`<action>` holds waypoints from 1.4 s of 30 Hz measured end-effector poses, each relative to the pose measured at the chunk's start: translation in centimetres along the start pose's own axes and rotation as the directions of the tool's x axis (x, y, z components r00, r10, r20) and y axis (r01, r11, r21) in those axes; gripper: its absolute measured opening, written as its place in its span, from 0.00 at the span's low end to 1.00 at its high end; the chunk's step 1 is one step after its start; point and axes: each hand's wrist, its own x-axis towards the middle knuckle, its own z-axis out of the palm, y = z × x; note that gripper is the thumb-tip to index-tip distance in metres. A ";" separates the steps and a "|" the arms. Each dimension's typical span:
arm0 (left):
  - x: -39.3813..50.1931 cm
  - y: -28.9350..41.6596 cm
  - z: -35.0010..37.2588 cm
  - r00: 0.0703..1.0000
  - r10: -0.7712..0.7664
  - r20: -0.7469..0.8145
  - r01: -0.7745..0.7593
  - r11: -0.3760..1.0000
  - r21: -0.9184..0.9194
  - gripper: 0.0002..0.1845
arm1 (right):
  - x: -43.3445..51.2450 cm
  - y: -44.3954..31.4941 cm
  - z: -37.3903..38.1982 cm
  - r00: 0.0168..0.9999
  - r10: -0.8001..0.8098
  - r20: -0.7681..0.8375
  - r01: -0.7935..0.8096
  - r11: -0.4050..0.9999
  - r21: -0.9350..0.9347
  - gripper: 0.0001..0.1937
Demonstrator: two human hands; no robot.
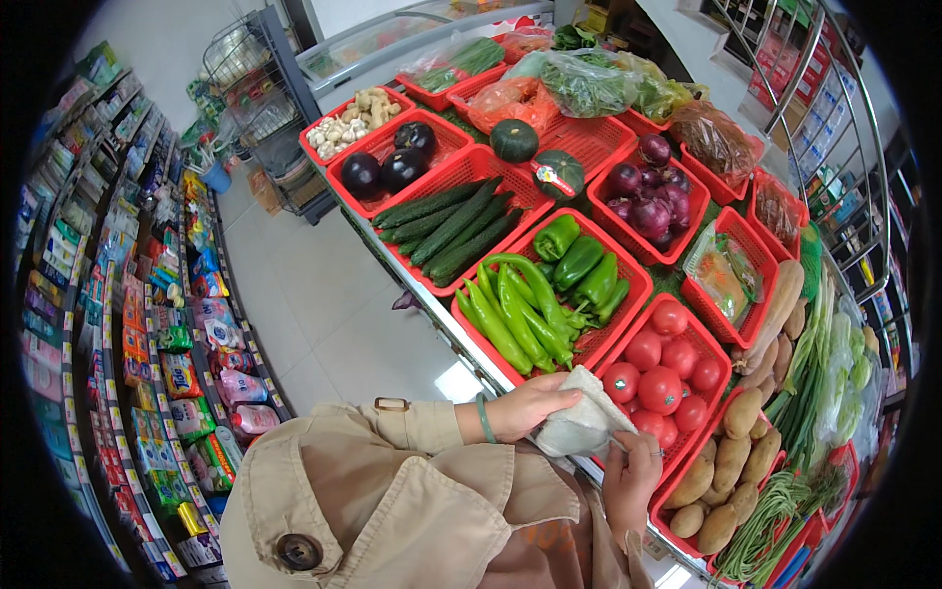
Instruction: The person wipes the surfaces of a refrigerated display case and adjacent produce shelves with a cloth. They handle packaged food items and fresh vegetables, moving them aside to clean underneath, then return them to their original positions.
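A folded whitish cloth (pixel 578 420) is held between both hands at the front edge of the vegetable stand. My left hand (pixel 526 405), below a green bangle (pixel 486 418), grips its left side with the thumb on top. Fingers of my right hand (pixel 634 467) pinch the cloth's lower right corner; a ring shows on one finger. Just beyond the cloth is a red plastic basket of tomatoes (pixel 660 390), partly covered by it. Left of that stands a basket with long green chili peppers (pixel 508 316) and green bell peppers (pixel 581 265).
Red baskets of cucumbers (pixel 456 228), eggplants (pixel 403 168), garlic (pixel 335 136) and red onions (pixel 651 199) cover the stand. Two dark green squashes (pixel 514 140) rest on basket rims. Potatoes (pixel 725 471) and green beans (pixel 765 523) lie at right. Store shelves (pixel 110 331) line the left; a metal railing (pixel 846 147) rises right.
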 end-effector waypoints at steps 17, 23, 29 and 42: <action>2.1 0.3 1.7 0.982 0.084 -0.171 -0.079 0.996 0.035 0.21 | 1.3 3.2 -2.8 0.996 -0.088 0.017 0.083 0.980 0.181 0.13; 3.3 -0.1 1.5 0.971 0.097 -0.218 -0.083 0.994 0.072 0.21 | 1.5 4.4 -2.8 0.994 -0.086 0.067 0.071 0.977 0.200 0.16; 4.2 -0.6 0.1 0.942 0.167 -0.291 -0.146 0.985 0.091 0.22 | 1.9 5.2 -2.4 0.981 -0.106 0.161 0.066 0.970 0.236 0.15; 5.4 -0.5 0.5 0.942 0.185 -0.280 -0.137 0.974 0.182 0.21 | 1.8 6.1 -2.7 0.993 -0.115 0.002 0.112 0.968 0.224 0.13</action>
